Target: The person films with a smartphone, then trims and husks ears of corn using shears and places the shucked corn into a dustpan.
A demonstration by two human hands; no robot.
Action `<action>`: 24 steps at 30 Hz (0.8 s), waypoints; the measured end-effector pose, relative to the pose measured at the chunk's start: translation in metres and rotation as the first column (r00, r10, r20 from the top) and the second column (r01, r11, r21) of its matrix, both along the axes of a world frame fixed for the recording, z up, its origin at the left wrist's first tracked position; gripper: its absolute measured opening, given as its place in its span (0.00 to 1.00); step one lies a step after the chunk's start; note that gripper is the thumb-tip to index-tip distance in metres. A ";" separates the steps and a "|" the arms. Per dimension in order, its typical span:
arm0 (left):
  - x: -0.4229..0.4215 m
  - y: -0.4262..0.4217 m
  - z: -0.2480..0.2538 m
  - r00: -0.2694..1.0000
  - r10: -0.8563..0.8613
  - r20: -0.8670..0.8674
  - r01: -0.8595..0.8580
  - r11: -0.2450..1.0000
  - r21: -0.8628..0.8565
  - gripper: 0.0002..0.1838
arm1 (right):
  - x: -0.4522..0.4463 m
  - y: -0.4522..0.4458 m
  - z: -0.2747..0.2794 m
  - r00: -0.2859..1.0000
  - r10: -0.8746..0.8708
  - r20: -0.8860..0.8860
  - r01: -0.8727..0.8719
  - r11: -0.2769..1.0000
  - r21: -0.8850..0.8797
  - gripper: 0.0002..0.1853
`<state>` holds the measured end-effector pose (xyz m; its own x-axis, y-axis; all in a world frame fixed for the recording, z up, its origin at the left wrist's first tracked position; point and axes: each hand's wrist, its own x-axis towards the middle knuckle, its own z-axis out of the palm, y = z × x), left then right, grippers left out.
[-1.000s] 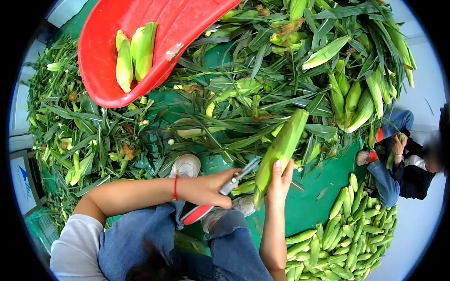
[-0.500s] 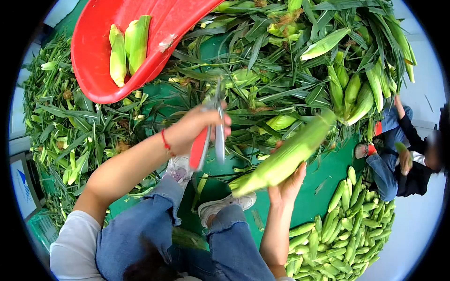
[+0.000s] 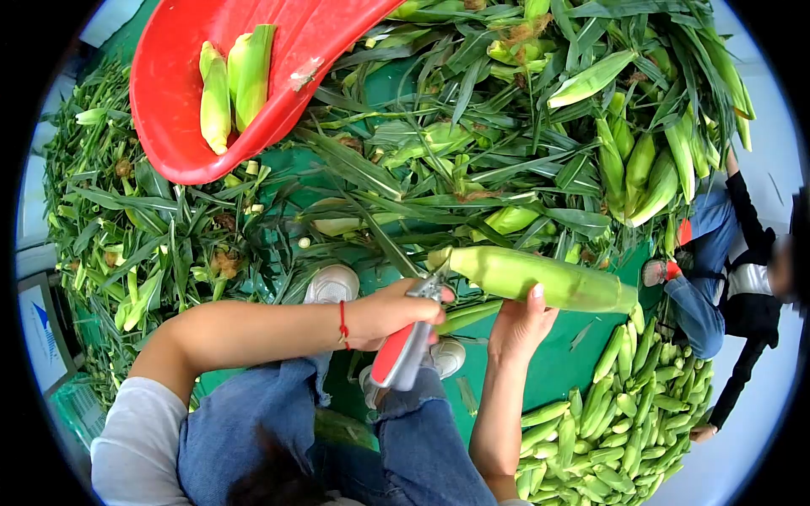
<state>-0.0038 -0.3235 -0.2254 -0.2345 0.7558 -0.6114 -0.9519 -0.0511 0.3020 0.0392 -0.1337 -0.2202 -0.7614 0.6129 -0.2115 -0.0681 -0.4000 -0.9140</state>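
Observation:
My left hand (image 3: 392, 316), with a red string on its wrist, is closed round pruning shears (image 3: 401, 354) with a red and grey handle. The shears' blades are at the stem end of a green corn cob in its husk (image 3: 540, 280). That cob lies nearly level across my right hand (image 3: 519, 329), whose thumb rests on the husk while the other fingers are mostly hidden behind it. Whether the blades are parted cannot be made out.
A red scoop-shaped tub (image 3: 186, 152) at the upper left holds several cobs. Leafy corn (image 3: 472, 152) covers the back, with cut leaves (image 3: 126, 219) at the left. Husked-on cobs (image 3: 607, 422) are piled at the lower right. Another person (image 3: 742, 287) sits at the right edge.
The cob has swung from steep to nearly level, its stem end now toward my left hand. The shears went up, then came to the stem end. The other person's arm has stretched down toward the pile.

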 end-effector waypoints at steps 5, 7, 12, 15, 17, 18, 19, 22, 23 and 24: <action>-0.018 -0.014 0.007 0.397 -0.435 -0.808 -0.012 0.878 -0.478 0.31 | 0.008 -0.002 -0.004 0.995 -0.021 0.100 0.024 0.999 -0.029 0.34; -0.023 -0.004 0.005 0.168 -0.399 -0.901 -0.081 0.906 -0.416 0.35 | 0.010 -0.016 -0.005 0.993 0.001 0.115 0.003 0.999 -0.033 0.37; -0.021 0.009 0.011 0.177 -0.393 -0.902 0.130 0.918 -0.374 0.30 | 0.005 -0.030 0.004 0.991 0.056 0.123 -0.057 0.998 0.010 0.40; -0.021 0.003 0.008 0.325 -0.340 -0.882 0.122 0.940 -0.317 0.29 | 0.004 -0.029 0.001 0.982 0.073 0.172 -0.069 0.997 -0.026 0.38; -0.017 0.001 0.002 0.341 -0.266 -0.901 0.068 0.963 -0.259 0.28 | 0.003 -0.028 -0.001 0.974 0.119 0.192 -0.104 0.991 -0.089 0.36; -0.018 -0.002 0.000 0.404 -0.336 -0.851 0.132 0.942 -0.310 0.31 | 0.002 -0.028 -0.001 0.972 0.102 0.210 -0.077 0.989 -0.123 0.33; -0.017 -0.003 -0.005 0.456 -0.297 -0.839 0.120 0.955 -0.273 0.33 | 0.003 -0.027 -0.001 0.970 0.106 0.217 -0.073 0.985 -0.156 0.32; -0.012 -0.007 -0.022 0.644 -0.234 -0.728 0.139 0.972 -0.190 0.41 | 0.006 -0.025 0.001 0.957 0.146 0.249 -0.113 0.984 -0.141 0.28; -0.010 -0.009 -0.023 0.567 -0.205 -0.798 0.077 0.978 -0.196 0.42 | 0.007 -0.033 0.002 0.947 0.175 0.271 -0.164 0.984 -0.065 0.27; -0.008 -0.011 -0.021 0.480 -0.179 -0.859 0.016 0.981 -0.195 0.42 | 0.008 -0.041 0.003 0.935 0.201 0.293 -0.213 0.977 0.010 0.26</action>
